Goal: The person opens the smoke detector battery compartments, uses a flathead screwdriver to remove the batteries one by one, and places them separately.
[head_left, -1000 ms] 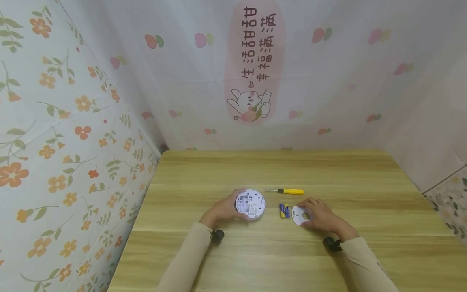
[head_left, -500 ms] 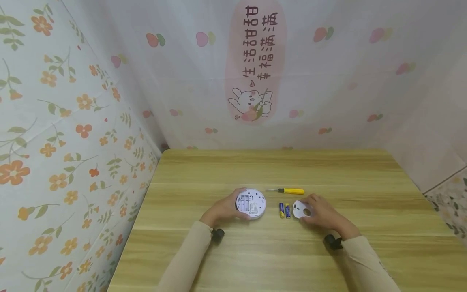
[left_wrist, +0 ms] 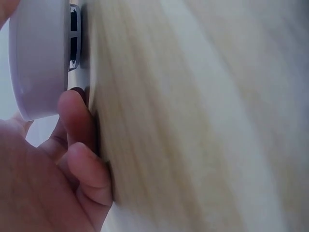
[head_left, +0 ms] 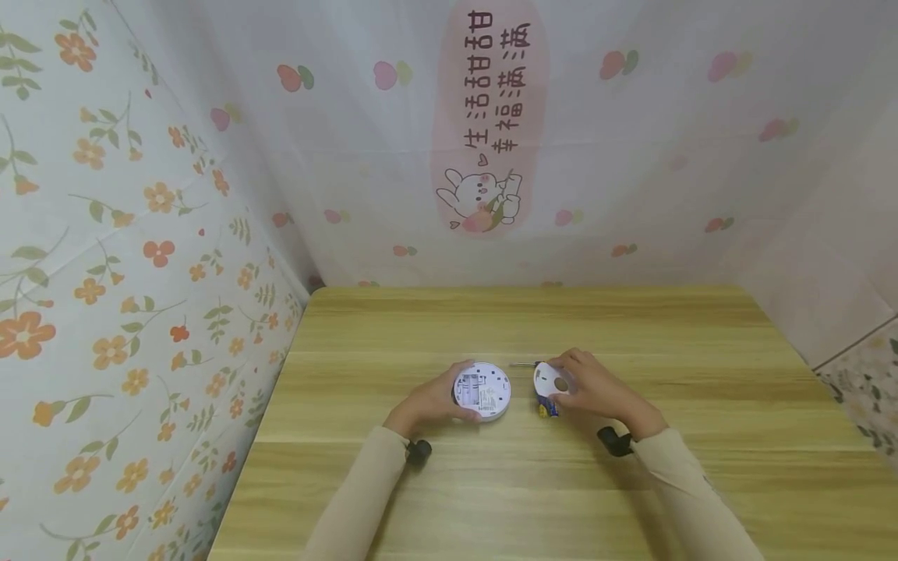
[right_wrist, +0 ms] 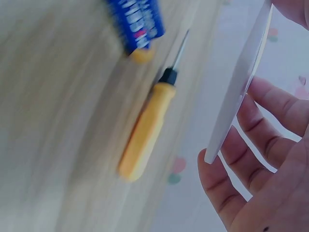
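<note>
A round white smoke detector [head_left: 494, 388] lies on the table with its open battery bay facing up. My left hand [head_left: 429, 401] grips its left side, and the left wrist view shows the fingers curled low beside its wall [left_wrist: 41, 58]. In my right hand [head_left: 602, 387] is a thin white mounting plate [head_left: 544, 379] with a round hole, pinched at its edge and held above the table. Two blue and yellow batteries [head_left: 549, 410] lie partly hidden below the plate. The right wrist view shows the plate [right_wrist: 236, 92] tilted, apart from the batteries [right_wrist: 137, 21].
A small screwdriver [right_wrist: 147, 128] with a yellow handle lies behind the batteries; in the head view the right hand and plate hide most of it. The wooden table [head_left: 393, 327] ends at a printed curtain [head_left: 351, 171] at the back. Another flowered cloth [head_left: 126, 273] hangs on the left.
My right hand has lifted the mounting plate and carried it left, over the batteries and toward the smoke detector. The left hand and the detector have stayed in place.
</note>
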Demonstrator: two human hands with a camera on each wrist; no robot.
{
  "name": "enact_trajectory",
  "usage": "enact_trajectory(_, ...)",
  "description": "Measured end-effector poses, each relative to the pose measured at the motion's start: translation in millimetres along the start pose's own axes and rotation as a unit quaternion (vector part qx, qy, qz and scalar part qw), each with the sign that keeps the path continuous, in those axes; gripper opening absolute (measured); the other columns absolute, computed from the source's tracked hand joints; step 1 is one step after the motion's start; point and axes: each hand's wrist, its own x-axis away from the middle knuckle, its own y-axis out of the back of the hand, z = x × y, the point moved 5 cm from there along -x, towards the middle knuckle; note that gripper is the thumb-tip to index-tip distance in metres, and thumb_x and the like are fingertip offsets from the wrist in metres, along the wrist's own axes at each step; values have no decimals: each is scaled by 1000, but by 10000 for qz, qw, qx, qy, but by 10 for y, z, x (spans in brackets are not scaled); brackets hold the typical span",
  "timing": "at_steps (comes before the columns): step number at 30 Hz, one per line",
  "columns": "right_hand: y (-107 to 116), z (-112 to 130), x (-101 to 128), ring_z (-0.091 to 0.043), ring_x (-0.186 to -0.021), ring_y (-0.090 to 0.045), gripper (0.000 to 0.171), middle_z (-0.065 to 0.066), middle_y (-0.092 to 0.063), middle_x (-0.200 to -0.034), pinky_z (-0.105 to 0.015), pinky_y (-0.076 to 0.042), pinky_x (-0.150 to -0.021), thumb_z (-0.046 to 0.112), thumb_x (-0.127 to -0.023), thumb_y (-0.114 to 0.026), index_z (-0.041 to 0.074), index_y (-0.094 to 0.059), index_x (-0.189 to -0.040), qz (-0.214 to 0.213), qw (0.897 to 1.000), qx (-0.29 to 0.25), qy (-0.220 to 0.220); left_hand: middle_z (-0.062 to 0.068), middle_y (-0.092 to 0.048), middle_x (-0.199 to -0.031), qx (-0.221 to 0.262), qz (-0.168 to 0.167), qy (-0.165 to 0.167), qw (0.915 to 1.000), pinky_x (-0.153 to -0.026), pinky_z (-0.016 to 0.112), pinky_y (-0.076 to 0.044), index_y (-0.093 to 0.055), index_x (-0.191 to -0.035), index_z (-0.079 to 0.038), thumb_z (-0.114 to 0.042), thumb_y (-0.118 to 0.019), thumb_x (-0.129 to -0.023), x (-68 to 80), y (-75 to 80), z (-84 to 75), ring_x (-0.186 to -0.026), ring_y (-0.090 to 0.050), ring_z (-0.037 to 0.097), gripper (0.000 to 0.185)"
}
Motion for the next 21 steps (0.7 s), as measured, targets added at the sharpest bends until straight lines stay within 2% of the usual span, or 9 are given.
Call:
enact_trajectory(5, -27, 145, -157, -28, -99, -53, 56, -14, -58, -111, -42, -48, -82, 27, -76, -78, -3, -60, -119, 102, 9998, 83, 158, 3, -32, -157, -22, 28, -68, 10000, -111, 56, -30, -20, -153, -36, -45, -87, -65, -2, 2, 3, -141, -35, 30, 110)
enact_trajectory(12, -88, 407, -346, -25, -97, -55, 54, -10, -60, -108, -42, -48, -84, 30, -76, -79, 0, -62, -119, 128, 9988, 106, 462, 4, -36, -155, -59, 66, -121, 9999, -109, 54, -34, -20, -153, -32, -43, -86, -67, 1, 17, -28, -136, -41, 29, 109)
enact_trajectory(17, -178, 549, -472, -26, -102, -56, 56, -9, -61, -112, -45, -48, -90, 34, -76, -79, 3, -62, -121, 422, 9984, 58, 374, 3, -39, -153, 66, 110, -172, 9998, -109, 52, -34, -19, -154, -29, -39, -86, -68, -12, 14, -45, -133, -43, 27, 109)
enact_trajectory(21, -294, 625, -550, -24, -102, -55, 58, -10, -60, -115, -43, -47, -91, 35, -77, -78, 4, -61, -123, 650, 9972, 103, 365, 5, -42, -149, -48, 134, -301, 9994, -109, 49, -36, -20, -154, -24, -37, -86, -70, -17, 3, -48, -130, -46, 25, 108)
